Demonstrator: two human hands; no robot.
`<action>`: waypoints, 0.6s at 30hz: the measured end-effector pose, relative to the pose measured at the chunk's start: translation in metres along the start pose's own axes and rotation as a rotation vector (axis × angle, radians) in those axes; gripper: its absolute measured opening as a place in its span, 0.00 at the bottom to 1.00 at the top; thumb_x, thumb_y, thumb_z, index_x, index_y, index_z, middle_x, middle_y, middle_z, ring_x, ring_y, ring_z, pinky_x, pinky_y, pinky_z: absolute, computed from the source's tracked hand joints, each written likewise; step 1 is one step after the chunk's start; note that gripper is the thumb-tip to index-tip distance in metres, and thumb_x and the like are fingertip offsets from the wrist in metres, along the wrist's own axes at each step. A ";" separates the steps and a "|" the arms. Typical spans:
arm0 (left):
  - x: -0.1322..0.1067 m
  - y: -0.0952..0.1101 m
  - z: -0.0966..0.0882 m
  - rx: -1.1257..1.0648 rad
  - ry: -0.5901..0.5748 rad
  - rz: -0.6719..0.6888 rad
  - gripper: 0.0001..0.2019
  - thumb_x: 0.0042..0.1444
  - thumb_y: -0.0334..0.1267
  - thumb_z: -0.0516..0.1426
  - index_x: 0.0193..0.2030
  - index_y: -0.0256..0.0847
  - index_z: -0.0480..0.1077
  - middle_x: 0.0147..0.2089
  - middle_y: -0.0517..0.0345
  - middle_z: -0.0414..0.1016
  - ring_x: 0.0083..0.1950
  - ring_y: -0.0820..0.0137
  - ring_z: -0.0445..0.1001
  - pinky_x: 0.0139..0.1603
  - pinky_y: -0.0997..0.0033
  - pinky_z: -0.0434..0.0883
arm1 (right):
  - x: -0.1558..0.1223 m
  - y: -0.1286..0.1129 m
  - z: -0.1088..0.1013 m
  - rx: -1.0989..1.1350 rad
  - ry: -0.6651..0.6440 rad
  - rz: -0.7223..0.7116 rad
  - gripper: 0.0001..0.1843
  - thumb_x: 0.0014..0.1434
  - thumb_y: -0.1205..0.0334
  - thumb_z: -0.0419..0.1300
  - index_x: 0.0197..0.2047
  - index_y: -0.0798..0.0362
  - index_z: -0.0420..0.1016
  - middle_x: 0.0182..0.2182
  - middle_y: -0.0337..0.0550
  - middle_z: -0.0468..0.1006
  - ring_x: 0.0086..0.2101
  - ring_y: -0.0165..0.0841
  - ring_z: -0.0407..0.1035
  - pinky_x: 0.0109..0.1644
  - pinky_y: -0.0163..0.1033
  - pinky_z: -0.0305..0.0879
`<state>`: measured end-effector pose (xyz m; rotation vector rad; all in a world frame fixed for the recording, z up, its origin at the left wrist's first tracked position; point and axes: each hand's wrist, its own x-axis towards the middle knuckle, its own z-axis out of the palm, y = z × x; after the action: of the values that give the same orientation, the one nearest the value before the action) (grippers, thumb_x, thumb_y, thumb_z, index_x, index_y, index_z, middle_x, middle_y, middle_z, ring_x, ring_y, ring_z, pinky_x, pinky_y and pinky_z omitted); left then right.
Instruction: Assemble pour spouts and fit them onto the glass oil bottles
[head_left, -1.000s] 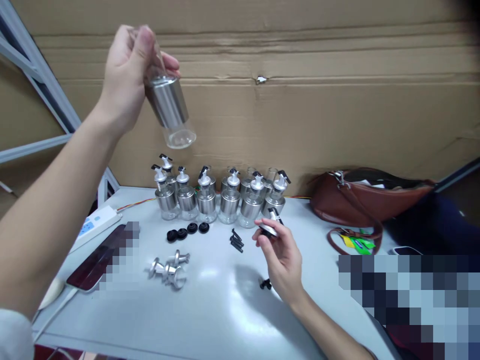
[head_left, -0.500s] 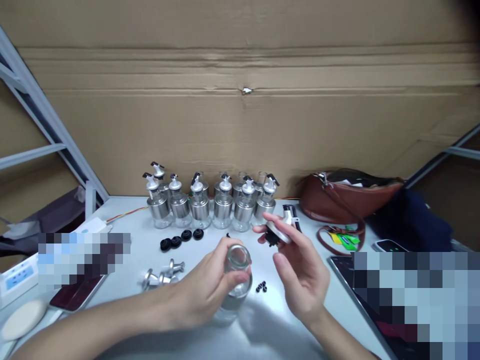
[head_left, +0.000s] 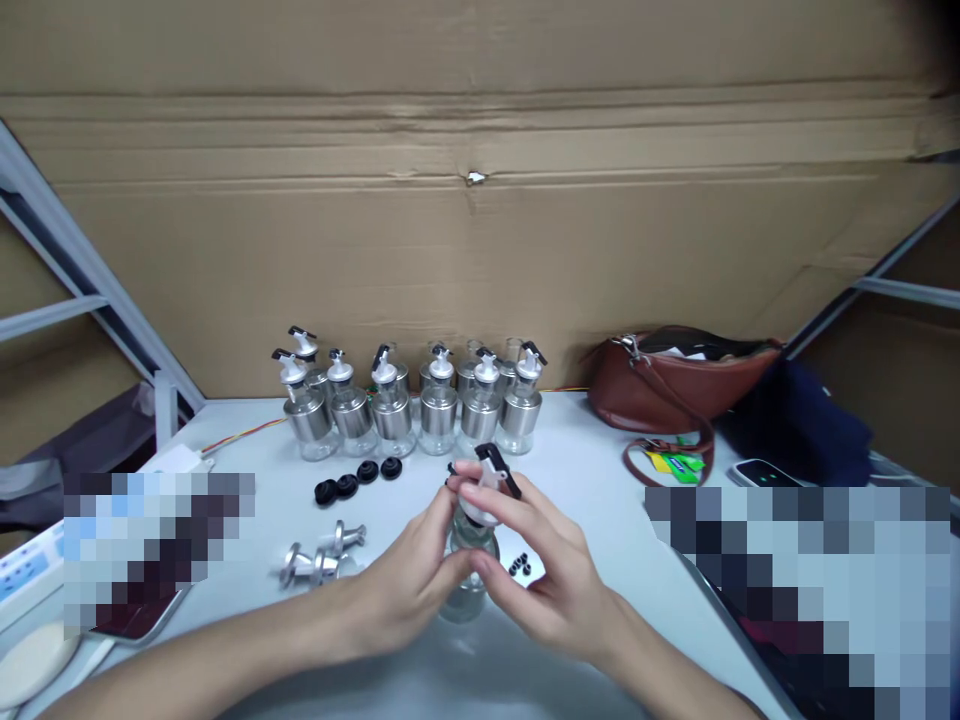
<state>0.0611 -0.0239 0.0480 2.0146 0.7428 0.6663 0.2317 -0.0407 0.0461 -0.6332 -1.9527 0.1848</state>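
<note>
Bottle [head_left: 462, 602], in left hand [head_left: 409, 578]: down from about 10 o'clock to 6. Spout [head_left: 493, 474], in right hand [head_left: 561, 570]: earlier clear of bottle, toward 2 o'clock; now brought in at its mouth. Hands drawn together.

head view | from above the table [head_left: 585, 480] | facing forward-down | hands [head_left: 562, 570] close | cardboard [head_left: 480, 260] farther off

Gap between right hand [head_left: 559, 560] and handbag [head_left: 675, 392]
</note>
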 end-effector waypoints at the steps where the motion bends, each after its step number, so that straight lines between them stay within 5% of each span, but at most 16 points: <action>1: -0.002 0.001 0.000 0.033 -0.004 -0.013 0.29 0.65 0.53 0.43 0.67 0.37 0.47 0.68 0.41 0.53 0.70 0.60 0.53 0.70 0.57 0.54 | -0.001 0.000 0.000 -0.018 -0.003 -0.004 0.25 0.59 0.70 0.56 0.60 0.51 0.63 0.43 0.51 0.76 0.45 0.39 0.71 0.43 0.39 0.74; 6: -0.026 0.002 -0.021 0.377 0.011 -0.046 0.24 0.64 0.47 0.48 0.65 0.46 0.50 0.67 0.48 0.57 0.68 0.60 0.57 0.66 0.55 0.60 | -0.005 0.002 0.002 -0.035 -0.012 -0.037 0.24 0.60 0.71 0.56 0.60 0.52 0.63 0.44 0.50 0.77 0.46 0.37 0.72 0.48 0.39 0.73; 8: -0.042 -0.007 -0.041 0.524 0.187 -0.129 0.19 0.65 0.45 0.44 0.60 0.45 0.56 0.63 0.48 0.63 0.65 0.60 0.62 0.64 0.53 0.62 | -0.004 0.002 0.001 0.016 -0.024 -0.039 0.25 0.60 0.74 0.55 0.60 0.52 0.63 0.47 0.52 0.75 0.52 0.37 0.70 0.50 0.38 0.72; 11: -0.068 -0.034 -0.076 0.767 0.453 -0.408 0.22 0.63 0.47 0.44 0.58 0.35 0.57 0.58 0.39 0.65 0.61 0.52 0.65 0.61 0.47 0.63 | -0.003 0.002 0.000 0.052 -0.054 -0.046 0.26 0.60 0.76 0.54 0.60 0.51 0.62 0.48 0.51 0.74 0.55 0.37 0.67 0.52 0.39 0.71; 15: -0.099 -0.075 -0.109 1.037 0.581 -0.837 0.27 0.64 0.46 0.37 0.61 0.26 0.51 0.61 0.28 0.58 0.63 0.42 0.60 0.54 0.39 0.63 | -0.005 0.003 0.000 0.026 -0.078 -0.042 0.29 0.60 0.76 0.54 0.63 0.50 0.58 0.48 0.52 0.74 0.55 0.37 0.68 0.52 0.40 0.72; 18: -0.112 -0.095 -0.119 1.070 0.620 -1.014 0.29 0.64 0.47 0.34 0.63 0.26 0.50 0.60 0.28 0.59 0.61 0.40 0.62 0.50 0.36 0.64 | -0.008 0.004 0.001 -0.001 -0.086 -0.045 0.32 0.60 0.76 0.53 0.65 0.50 0.53 0.51 0.54 0.73 0.56 0.38 0.67 0.53 0.43 0.72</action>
<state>-0.1205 0.0031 0.0046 1.8179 2.6693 0.2327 0.2352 -0.0409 0.0382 -0.5901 -2.0476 0.1857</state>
